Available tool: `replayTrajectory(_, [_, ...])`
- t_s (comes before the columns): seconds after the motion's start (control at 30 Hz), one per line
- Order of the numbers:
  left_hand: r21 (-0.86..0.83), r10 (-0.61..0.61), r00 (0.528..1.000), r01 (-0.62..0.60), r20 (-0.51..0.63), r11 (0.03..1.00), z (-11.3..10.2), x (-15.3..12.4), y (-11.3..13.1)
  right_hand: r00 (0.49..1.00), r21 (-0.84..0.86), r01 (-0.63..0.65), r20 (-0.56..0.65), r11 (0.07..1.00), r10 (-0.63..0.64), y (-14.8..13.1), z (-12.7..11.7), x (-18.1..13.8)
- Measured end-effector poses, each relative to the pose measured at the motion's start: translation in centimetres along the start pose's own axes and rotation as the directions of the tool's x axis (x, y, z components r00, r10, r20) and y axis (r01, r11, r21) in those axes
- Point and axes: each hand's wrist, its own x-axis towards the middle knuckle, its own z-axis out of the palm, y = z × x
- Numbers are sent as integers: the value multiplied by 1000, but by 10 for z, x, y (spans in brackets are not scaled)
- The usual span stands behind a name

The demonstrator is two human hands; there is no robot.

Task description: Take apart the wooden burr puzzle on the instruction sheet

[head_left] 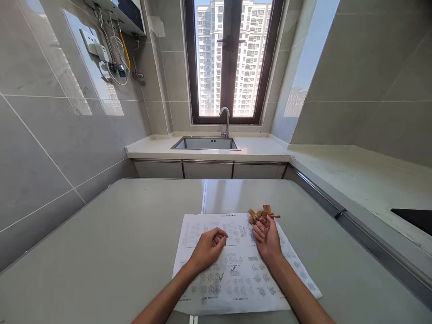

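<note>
Blocks (266,210) at fingertips of R hand (268,238), the nearer; R curled, grip unclear. L hand (207,247) loosely bent, empty.

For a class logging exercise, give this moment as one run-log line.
left hand: over printed sheet, curled | right hand: at wooden pieces, hold unclear | sheet: on table

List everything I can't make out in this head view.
- Printed sheet: fine print too small to read in the head view.
- Wooden puzzle pieces: head view, partly hidden by the right hand.
- Left hand: head view, palm hidden by the hand itself.
- Water heater: head view, cut off by the top edge.
</note>
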Motion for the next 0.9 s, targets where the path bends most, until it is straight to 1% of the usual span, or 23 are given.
replayTrajectory(0.3, [-3, -5, 1000, 5, 5, 1000, -1, 0, 4, 999, 93, -39, -1, 995, 39, 0, -10, 10])
replayTrajectory(0.47, [-9, -12, 1000, 12, 9, 1000, -2, -1, 4, 999, 26, -9, 34, 1000, 9, -1, -14, 12])
replayTrajectory(0.6, [-15, -10, 1000, 10, 10, 1000, -2, -1, 3, 1000, 0, 16, 20, 1000, -16, 0, -12, 10])
replayTrajectory(0.67, [-14, -12, 1000, 12, 9, 1000, -2, -1, 3, 998, -86, 65, 0, 994, -65, 2, -8, 6])
replayTrajectory(0.73, [-14, -13, 1000, 14, 12, 1000, -2, -1, 3, 986, -254, 152, -30, 955, -164, 3, -2, 1])
replayTrajectory(0.8, [-12, -15, 1000, 15, 13, 1000, -2, -1, 4, 957, -436, 232, -59, 869, -285, 4, 5, -6])
replayTrajectory(0.83, [-12, -16, 1000, 16, 14, 1000, -2, -1, 4, 950, -514, 244, -43, 822, -309, 5, 8, -9])
replayTrajectory(0.9, [-12, -12, 1000, 12, 11, 1000, -2, -1, 5, 936, -628, 290, 29, 722, -351, 7, 13, -16])
